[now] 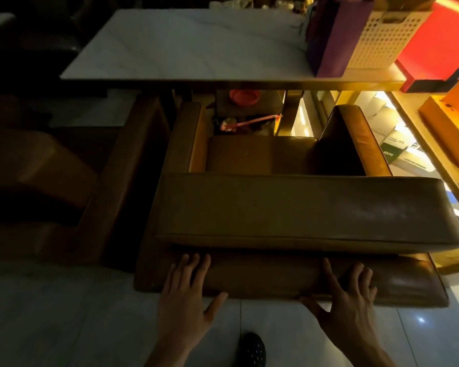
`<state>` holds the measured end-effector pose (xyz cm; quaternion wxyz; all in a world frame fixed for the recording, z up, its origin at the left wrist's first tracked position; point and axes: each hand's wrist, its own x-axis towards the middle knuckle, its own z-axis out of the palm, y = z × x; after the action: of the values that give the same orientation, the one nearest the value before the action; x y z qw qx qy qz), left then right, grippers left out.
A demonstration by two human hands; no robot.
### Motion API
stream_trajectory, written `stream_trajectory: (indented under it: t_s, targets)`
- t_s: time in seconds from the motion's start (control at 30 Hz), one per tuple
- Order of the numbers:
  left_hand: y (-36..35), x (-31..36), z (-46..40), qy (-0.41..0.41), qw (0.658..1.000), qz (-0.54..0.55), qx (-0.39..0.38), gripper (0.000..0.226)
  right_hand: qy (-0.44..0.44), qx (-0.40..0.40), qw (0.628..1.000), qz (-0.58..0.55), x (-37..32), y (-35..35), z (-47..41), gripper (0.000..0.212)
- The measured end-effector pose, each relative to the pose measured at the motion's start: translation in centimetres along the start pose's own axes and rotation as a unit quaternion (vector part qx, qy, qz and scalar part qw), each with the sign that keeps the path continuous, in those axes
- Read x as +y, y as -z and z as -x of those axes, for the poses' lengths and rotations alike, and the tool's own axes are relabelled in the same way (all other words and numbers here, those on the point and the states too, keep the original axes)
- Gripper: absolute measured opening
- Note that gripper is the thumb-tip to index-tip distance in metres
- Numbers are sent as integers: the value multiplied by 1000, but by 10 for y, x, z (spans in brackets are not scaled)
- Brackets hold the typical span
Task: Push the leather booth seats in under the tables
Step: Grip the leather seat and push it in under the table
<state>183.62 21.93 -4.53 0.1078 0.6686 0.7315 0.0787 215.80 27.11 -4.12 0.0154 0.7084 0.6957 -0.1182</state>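
A brown leather booth seat stands in front of me with its thick backrest nearest and its seat cushion beyond, between two armrests. Its front reaches the near edge of a white marble table. My left hand lies flat, fingers spread, against the lower back panel of the seat. My right hand rests the same way further right on that panel. Neither hand grips anything.
A second brown booth seat stands to the left. On the table's right end sit a purple box, a white perforated basket and a red box. Clutter lies under the table. Orange boxes are at right. My shoe is on pale floor tiles.
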Motion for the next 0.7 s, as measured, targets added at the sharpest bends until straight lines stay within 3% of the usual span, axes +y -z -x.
stream_trajectory:
  t_s: [0.3,0.7]
  targets:
    - [9,-35,37,6,999,-7,-33,84,12,-23,1000,15,-27,-6,37,105]
    - [5,-31,-42,20,1000,-5,-3,85,15,-8,999,48,-39,10,-48,109]
